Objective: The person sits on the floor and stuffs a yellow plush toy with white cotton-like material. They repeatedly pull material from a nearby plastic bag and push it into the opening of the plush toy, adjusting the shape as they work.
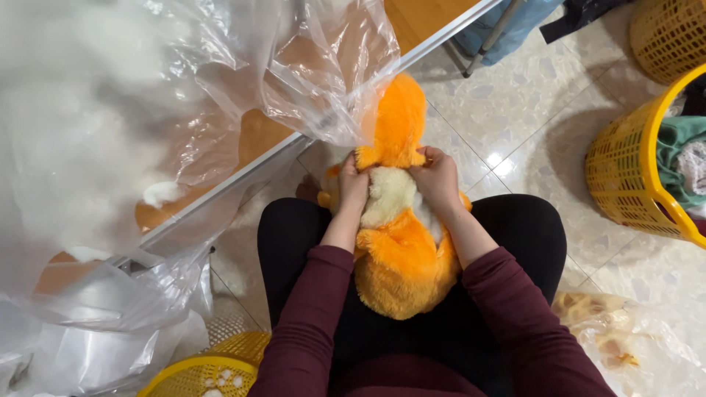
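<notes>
The left hand [353, 185] and the right hand [439, 179] both sit on the orange plush toy [401, 250] that lies across the person's lap, between the black-clad thighs. Each hand is curled closed, fingers pinching the orange fur on either side of a pale cream patch [387, 197] at the toy's middle; the left grips the fur at the patch's left edge, the right at its right edge, thumbs pressed inward. Whether that pale patch is a belly panel or stuffing showing through an opening cannot be told. Judging from its look, the toy's lower body is already round and full, while the upper part [401, 121] stretching away toward the floor seems slimmer, so the work on the middle appears under way rather than finished. Just beyond the toy hangs a large clear plastic bag [147, 125] of white fluffy filling, draped over a table edge [243, 175]. A yellow basket [202, 371] stands near the left knee, another yellow basket [632, 176] with cloth inside stands well apart on the right, on the tiled floor [515, 110].
</notes>
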